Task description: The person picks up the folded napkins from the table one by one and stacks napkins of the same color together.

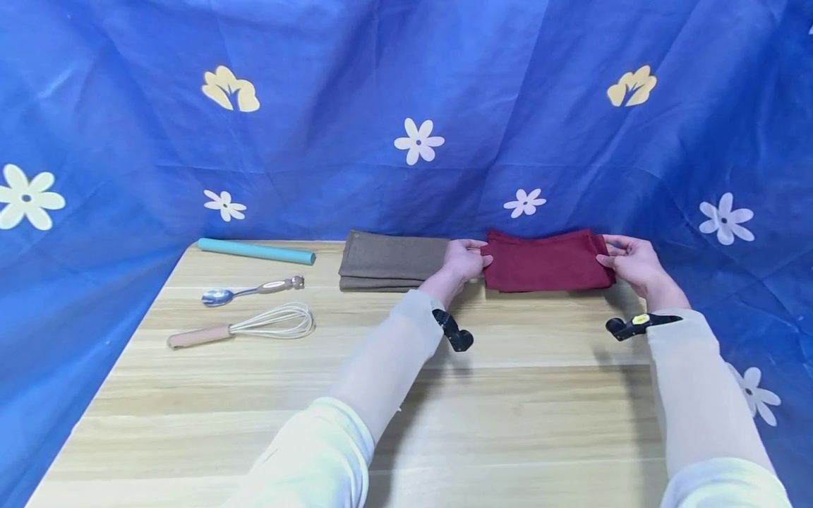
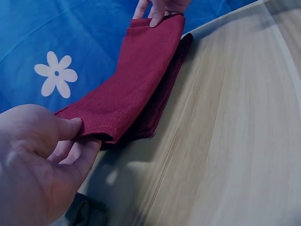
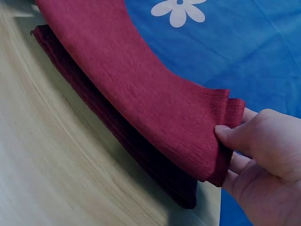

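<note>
A folded dark red cloth (image 1: 546,262) lies at the back right of the table, held between two hands. Its left end is pinched by the left hand (image 1: 465,261), thumb on top and fingers underneath. At the other end, the right hand (image 1: 637,267) pinches the layered edge the same way. In the right wrist view the upper layers of the red cloth (image 3: 136,89) are lifted off a darker lower fold (image 3: 117,127). Directly left of it sits a folded grey-brown cloth (image 1: 394,259), partly covered by the left hand in the head view.
On the left side of the table (image 1: 508,423) lie a teal rod (image 1: 256,251), a spoon (image 1: 219,297) with a decorated handle, and a whisk (image 1: 273,323). A blue flowered curtain (image 1: 330,127) hangs right behind the table's back edge.
</note>
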{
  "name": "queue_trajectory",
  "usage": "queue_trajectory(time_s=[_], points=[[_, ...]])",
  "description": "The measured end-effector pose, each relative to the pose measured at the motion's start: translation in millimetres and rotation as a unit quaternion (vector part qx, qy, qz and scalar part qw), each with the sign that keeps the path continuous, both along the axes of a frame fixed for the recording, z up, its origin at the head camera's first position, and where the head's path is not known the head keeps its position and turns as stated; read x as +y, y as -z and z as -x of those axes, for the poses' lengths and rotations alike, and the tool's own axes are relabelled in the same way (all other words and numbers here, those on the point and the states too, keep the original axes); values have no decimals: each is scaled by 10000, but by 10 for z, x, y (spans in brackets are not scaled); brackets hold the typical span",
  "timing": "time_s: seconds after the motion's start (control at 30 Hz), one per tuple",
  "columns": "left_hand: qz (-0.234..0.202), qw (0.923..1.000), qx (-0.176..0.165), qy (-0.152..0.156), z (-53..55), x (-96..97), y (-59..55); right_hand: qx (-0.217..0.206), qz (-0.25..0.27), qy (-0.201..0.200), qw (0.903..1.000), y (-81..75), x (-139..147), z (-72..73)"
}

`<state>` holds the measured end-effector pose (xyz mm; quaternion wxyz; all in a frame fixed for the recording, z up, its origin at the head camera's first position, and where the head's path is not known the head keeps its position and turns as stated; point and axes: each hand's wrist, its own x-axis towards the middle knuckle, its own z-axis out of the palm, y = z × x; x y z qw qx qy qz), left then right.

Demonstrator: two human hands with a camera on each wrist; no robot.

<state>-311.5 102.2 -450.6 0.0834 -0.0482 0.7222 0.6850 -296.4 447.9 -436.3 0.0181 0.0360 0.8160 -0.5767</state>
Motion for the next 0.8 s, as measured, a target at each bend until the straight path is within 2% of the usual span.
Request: queue_trajectory(time_s=[0.13, 0.3, 0.4, 0.47, 0.6, 0.7, 0.8], points=[[75, 9999, -40, -139, 3, 91, 35, -7, 17, 235, 9997, 26, -1, 42], [-280, 9988, -229, -333, -23, 166, 56, 15, -39, 511, 9987, 58, -4, 91], [-481, 9978, -361, -284, -33, 181, 59, -16, -233, 675, 9974, 86, 17, 90], [-441, 9980, -404, -218, -36, 179, 65, -40, -349, 670, 9971, 120, 36, 75], [-319, 9985, -418, -124, -29, 170, 99, -98, -230, 581, 9980, 199, 63, 37], [-487, 9977, -468, -84, -23, 167, 132, -111, -134, 569, 9982, 248, 82, 22], [-540, 9973, -505, -37, -27, 160, 150, -96, -251, 546, 9981, 277, 87, 27]])
